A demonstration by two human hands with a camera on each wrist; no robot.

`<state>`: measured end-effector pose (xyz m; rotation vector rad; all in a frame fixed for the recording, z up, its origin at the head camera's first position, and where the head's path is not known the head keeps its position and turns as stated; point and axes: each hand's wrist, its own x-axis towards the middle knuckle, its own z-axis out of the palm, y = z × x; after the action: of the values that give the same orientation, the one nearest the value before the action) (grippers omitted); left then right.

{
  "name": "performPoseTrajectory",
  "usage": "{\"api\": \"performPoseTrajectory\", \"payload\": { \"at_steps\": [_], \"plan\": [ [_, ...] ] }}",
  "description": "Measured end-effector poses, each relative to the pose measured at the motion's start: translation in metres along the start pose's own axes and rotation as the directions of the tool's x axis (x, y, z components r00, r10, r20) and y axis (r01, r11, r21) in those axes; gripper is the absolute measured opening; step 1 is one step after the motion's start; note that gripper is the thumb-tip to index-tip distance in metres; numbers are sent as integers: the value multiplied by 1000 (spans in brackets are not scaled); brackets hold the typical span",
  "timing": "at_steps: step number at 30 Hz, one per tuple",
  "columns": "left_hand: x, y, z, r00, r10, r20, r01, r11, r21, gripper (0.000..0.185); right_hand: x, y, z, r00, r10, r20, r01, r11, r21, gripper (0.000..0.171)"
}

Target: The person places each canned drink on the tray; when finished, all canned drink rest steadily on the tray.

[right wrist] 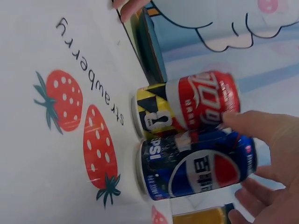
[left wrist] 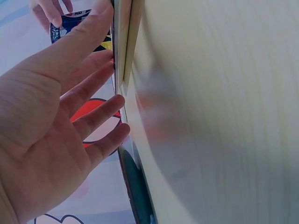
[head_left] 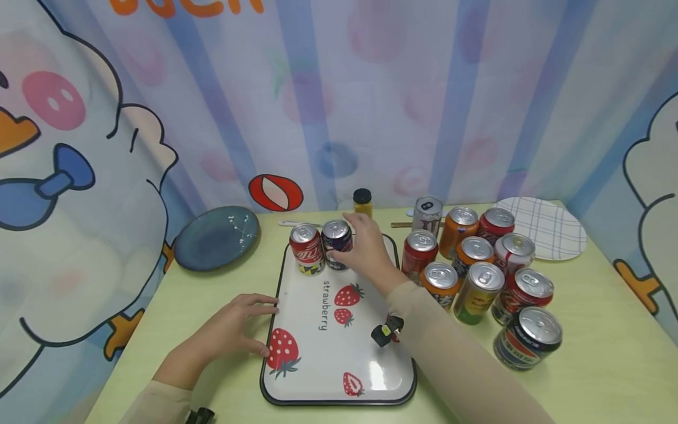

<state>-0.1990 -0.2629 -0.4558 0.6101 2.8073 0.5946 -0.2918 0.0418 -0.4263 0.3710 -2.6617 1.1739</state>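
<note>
My right hand (head_left: 368, 247) holds a dark blue Pepsi can (right wrist: 198, 165) near its top, thumb on one side and fingers on the other. The can stands upright at the far end of a white strawberry tray (head_left: 312, 365) with a dark rim. Right beside it, on its left, stands a red Coca-Cola can (head_left: 307, 250) with a yellow and black checked base. My left hand (head_left: 228, 330) is at the tray's left edge, its fingers loosely extended and spread; they hold nothing. In the left wrist view, the left palm and fingers show near the table edge.
Several drink cans stand grouped right of the tray, among them a yellow-green can (head_left: 478, 294) and another Pepsi can (head_left: 528, 338). Behind lie a checked plate (head_left: 556, 229) and a small black-capped jar (head_left: 362, 203). A dark teal plate (head_left: 212, 241) lies at the back left.
</note>
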Motion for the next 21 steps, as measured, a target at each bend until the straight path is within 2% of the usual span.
{"api": "performPoseTrajectory", "payload": {
  "at_steps": [4,11,16,21],
  "plan": [
    [0,1,-1,1000,3,3,-3,1000,-2,81,-17,-8,-16,1000,-15,26,15,1000,-14,89],
    [-2,0,-3,1000,22,-13,-22,1000,7,81,-58,-19,-56,995,-37,91,38,999,-6,55],
    [-1,0,-3,1000,15,-6,-15,1000,0,81,-88,-19,-92,977,-106,183,106,994,7,47],
    [0,0,0,1000,12,0,-12,1000,-3,81,-116,-11,-132,961,-172,219,168,985,39,45]
  ]
}}
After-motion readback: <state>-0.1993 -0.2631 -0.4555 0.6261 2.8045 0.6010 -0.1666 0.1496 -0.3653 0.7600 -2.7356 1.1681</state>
